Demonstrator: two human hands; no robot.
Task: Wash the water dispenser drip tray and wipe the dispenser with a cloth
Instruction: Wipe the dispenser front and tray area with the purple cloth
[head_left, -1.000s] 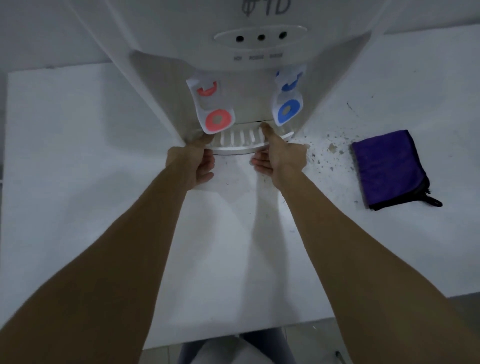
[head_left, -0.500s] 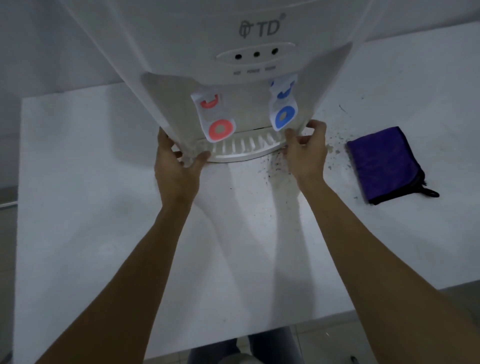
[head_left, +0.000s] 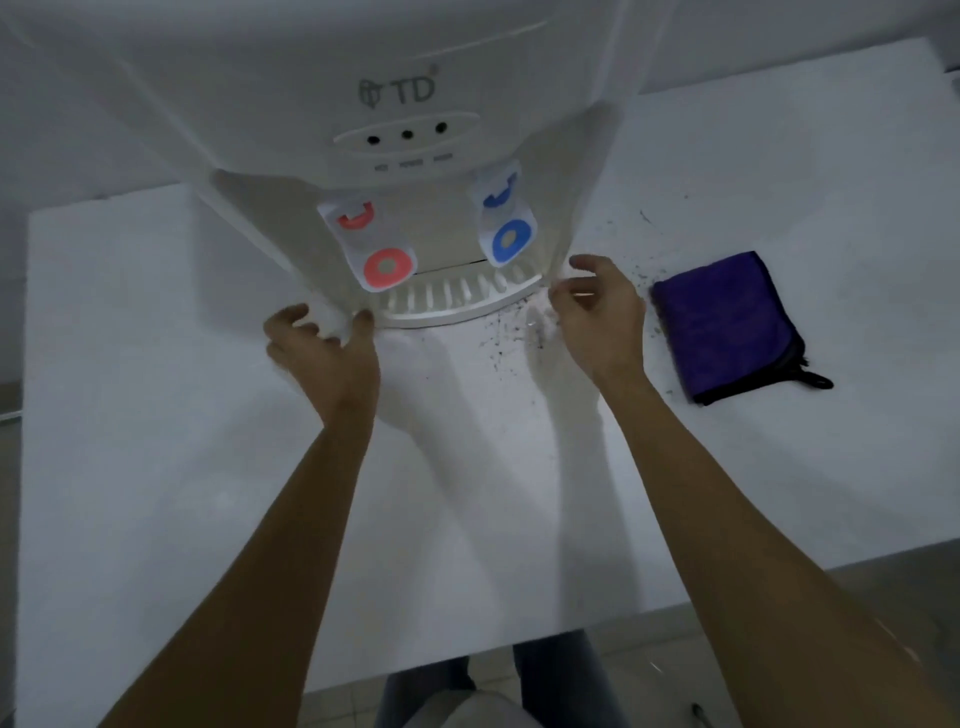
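The white water dispenser (head_left: 363, 62) stands at the back of the white table (head_left: 156, 415). Its slotted white drip tray (head_left: 457, 306) sits in the base, below the red tap (head_left: 387, 267) and the blue tap (head_left: 509, 241). My left hand (head_left: 324, 358) is at the base's left front corner, fingers spread, with the thumb touching the corner beside the tray. My right hand (head_left: 602, 322) hovers at the right front corner with its fingers apart, holding nothing. A folded purple cloth (head_left: 727, 322) lies on the table to the right of my right hand.
Dark specks of dirt (head_left: 498, 338) are scattered on the table in front of the tray's right end and toward the cloth. The table's front edge runs near my elbows, with a tiled floor and my legs below it.
My hands went from the tray's front to gripping the dispenser's base corners; now both have loosened, fingers spread. The dispenser appears closer and higher in the view.
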